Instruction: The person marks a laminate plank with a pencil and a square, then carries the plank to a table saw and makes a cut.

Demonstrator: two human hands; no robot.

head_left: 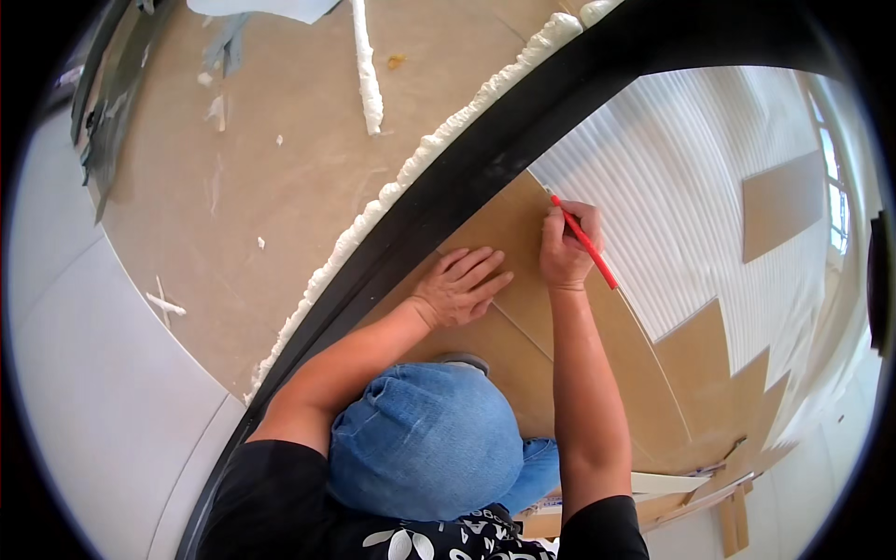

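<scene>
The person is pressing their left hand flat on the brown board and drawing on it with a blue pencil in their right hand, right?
Almost. The pencil is red, not blue, as the head view shows. The rest holds: the left hand lies flat on the brown board, and the right hand holds the pencil with its tip at the board's edge.

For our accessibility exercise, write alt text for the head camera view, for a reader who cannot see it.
Seen from above, a person's right hand holds a red pencil with its tip at the edge of a brown board, while the left hand lies flat on the board. A black frame lined with white foam curves past; a denim-clad knee sits below.
</scene>
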